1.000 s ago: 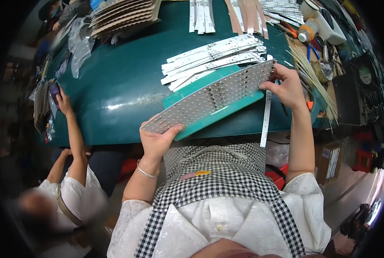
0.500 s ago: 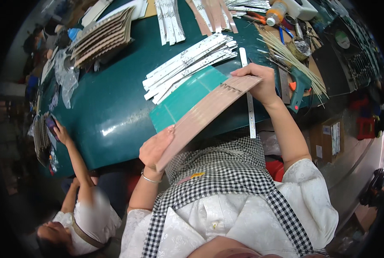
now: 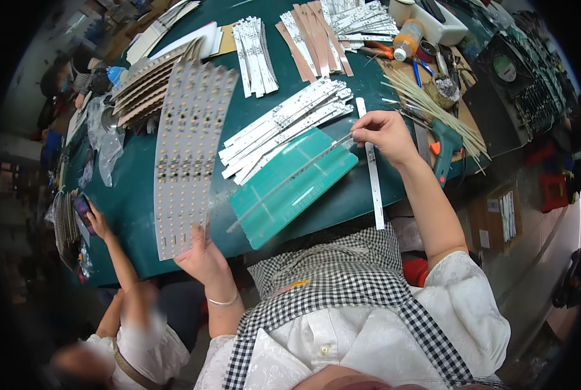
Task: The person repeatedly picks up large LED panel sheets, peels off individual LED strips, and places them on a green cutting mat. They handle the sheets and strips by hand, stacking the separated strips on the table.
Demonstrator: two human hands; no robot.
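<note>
My left hand (image 3: 202, 257) grips the lower end of a grey LED circuit board panel (image 3: 189, 156), held nearly upright, with rows of small yellow LEDs and dark parts facing me. My right hand (image 3: 384, 136) is closed in a pinch on one end of a thin narrow strip (image 3: 290, 175). That strip slants down to the left across a green plastic board (image 3: 303, 201) with pale lines. Just above the board lies a stack of white LED strips (image 3: 284, 130). A white ruler-like strip (image 3: 372, 175) lies beneath my right wrist.
More bundles of strips (image 3: 256, 58) lie at the back, beside stacked panels (image 3: 141, 97) on the left. To the right are a glue gun (image 3: 445, 146), thin sticks (image 3: 440, 110) and an orange-labelled bottle (image 3: 407, 40). A co-worker's hand (image 3: 98, 221) holds a phone at far left.
The panel has swung up and left in my left hand, turning its LED face toward me. My right hand has parted from it and now pinches a thin strip. The green board shows fully.
</note>
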